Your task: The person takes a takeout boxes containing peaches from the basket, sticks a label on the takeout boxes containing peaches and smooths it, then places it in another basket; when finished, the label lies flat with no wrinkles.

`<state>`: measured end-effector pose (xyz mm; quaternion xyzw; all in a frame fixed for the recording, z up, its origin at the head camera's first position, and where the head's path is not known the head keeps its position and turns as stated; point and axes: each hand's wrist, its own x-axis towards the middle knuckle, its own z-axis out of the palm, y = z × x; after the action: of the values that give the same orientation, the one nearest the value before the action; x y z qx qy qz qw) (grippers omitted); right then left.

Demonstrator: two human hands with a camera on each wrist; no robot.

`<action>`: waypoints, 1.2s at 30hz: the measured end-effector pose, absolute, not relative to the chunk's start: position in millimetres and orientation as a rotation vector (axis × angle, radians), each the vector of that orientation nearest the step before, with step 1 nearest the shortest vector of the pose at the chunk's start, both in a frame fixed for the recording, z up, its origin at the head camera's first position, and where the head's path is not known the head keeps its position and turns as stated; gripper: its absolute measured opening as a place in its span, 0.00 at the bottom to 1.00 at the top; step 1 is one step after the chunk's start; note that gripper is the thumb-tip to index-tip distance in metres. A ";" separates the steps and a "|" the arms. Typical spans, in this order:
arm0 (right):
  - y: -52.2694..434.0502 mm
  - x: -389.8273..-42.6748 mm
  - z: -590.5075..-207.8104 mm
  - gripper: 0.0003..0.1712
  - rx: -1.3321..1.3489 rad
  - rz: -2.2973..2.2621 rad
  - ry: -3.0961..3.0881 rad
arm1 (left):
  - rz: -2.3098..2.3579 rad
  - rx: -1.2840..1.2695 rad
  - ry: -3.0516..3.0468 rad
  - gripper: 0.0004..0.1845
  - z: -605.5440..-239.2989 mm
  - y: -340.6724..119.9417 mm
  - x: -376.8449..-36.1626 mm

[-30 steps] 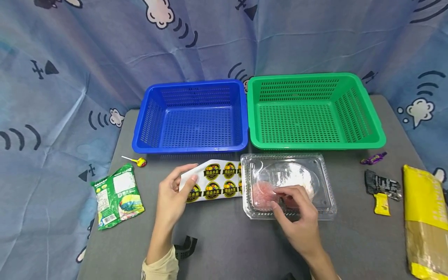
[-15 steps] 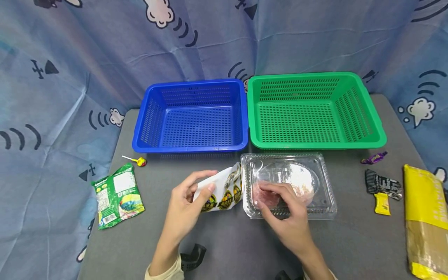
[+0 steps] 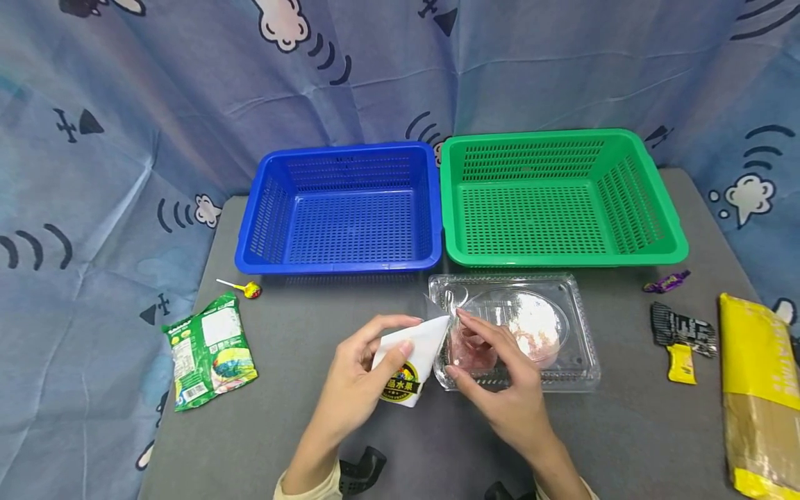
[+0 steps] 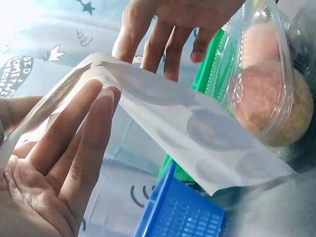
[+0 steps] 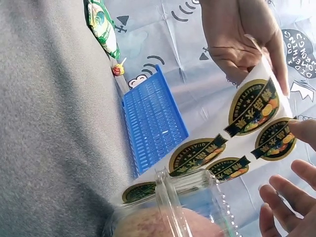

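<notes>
My left hand (image 3: 359, 378) pinches a white sheet of round fruit-label stickers (image 3: 409, 340) between thumb and fingers, and the sheet is bent over itself. Black and gold labels show on the sheet (image 5: 252, 108) in the right wrist view. My right hand (image 3: 509, 375) has its index finger and thumb spread beside the sheet's upper corner, with a fingertip right at a label's edge in the right wrist view. Under that hand a clear plastic clamshell box (image 3: 578, 333) lies on the table, with round pinkish things (image 4: 261, 94) inside, partly hidden by glare and my hand.
Behind stand a blue basket (image 3: 337, 267) and a green basket (image 3: 562, 260), side by side. At left lie a green snack packet (image 3: 215, 351) and a lollipop (image 3: 250, 289). Wrapped candies (image 3: 684, 330) and a yellow-brown package (image 3: 759, 389) lie at right.
My left hand has moved right and toward me, bending the sticker sheet over. My right hand has shifted left off the box's middle, its fingertips now beside the sheet's corner.
</notes>
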<state>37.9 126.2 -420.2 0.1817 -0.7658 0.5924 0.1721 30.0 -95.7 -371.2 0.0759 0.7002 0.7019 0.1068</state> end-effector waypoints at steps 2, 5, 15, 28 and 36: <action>125.9 37.2 -420.8 0.43 0.518 1.681 -2.157 | 2.065 0.236 2.041 0.16 -370.6 -93.3 30.8; 125.8 36.2 -421.8 0.40 0.531 1.685 -2.123 | 2.071 0.253 2.011 0.16 -369.9 -90.7 32.0; 125.0 36.1 -424.3 0.29 0.540 1.716 -2.030 | 2.069 0.253 2.010 0.16 -370.7 -88.0 32.6; 123.3 35.0 -427.2 0.24 0.565 1.734 -1.968 | 2.061 0.232 2.057 0.15 -371.3 -91.1 30.8; 121.1 34.9 -427.5 0.17 0.559 1.760 -1.944 | 2.060 0.234 2.087 0.15 -371.1 -92.1 29.9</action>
<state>34.9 121.1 -427.5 0.2030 -0.7059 0.6390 0.2284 29.9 -92.1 -371.1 0.0792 0.7059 0.6968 0.0998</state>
